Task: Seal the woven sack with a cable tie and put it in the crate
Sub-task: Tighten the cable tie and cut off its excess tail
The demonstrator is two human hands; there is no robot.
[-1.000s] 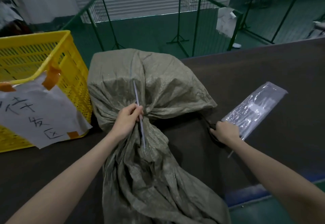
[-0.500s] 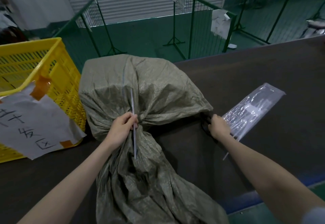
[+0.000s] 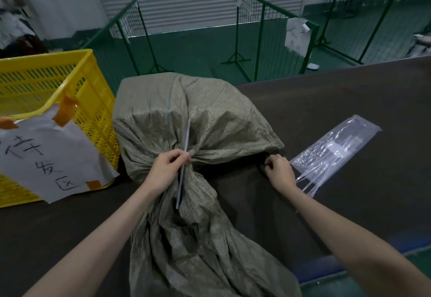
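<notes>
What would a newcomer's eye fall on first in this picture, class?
Most likely the big grey-green woven sack in the middle of the dark table, its neck bunched under the left hand, which pinches a pale cable tie. Next, the bright yellow crate at left, bearing a taped paper sign.

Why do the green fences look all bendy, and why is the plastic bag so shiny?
Head view: the wide-angle lens bends straight things near the edges, so the fences lean and the table edge slants. The plastic bag catches overhead light as white glare. The far left corner is blurred; the sack and both hands look sharp.
</notes>
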